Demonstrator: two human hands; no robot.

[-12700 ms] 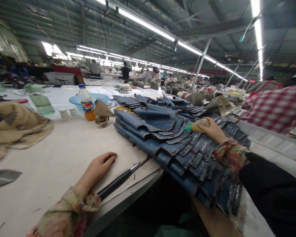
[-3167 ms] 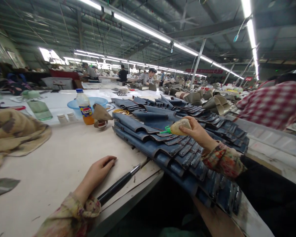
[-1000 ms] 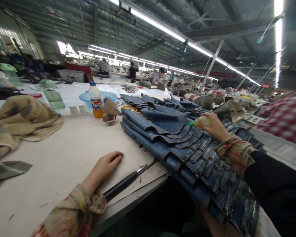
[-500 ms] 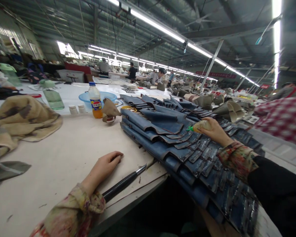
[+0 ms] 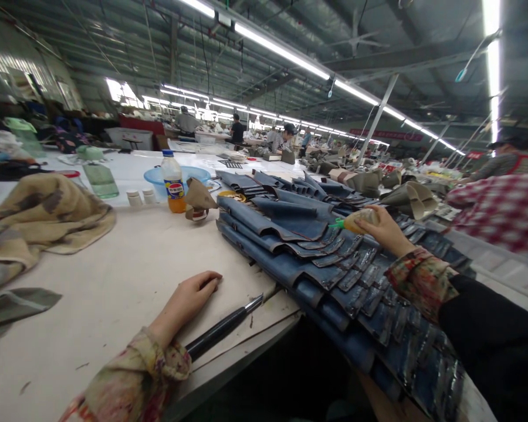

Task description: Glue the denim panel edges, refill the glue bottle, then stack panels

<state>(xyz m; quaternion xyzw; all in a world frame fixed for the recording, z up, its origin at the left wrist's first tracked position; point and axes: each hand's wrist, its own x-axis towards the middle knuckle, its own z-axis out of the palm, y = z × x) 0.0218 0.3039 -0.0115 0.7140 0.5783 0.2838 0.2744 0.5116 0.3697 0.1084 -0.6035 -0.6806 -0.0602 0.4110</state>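
Blue denim pieces [image 5: 290,246], overlapped in rows, cover the right of the pale worktable [image 5: 114,281]. Over them the right hand [image 5: 385,231] grips a yellowish squeeze bottle with green nozzle [image 5: 356,220]. The left hand [image 5: 187,299] rests empty, fingers loosely curled, beside a black-handled tool [image 5: 222,328]. Long factory hall, fluorescent strip lights [image 5: 281,53] overhead.

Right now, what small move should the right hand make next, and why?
Probably shift the squeeze bottle to the next dull strip: the right hand holds its green nozzle tipped over the fanned denim pieces, and strips nearer the person glisten wet.
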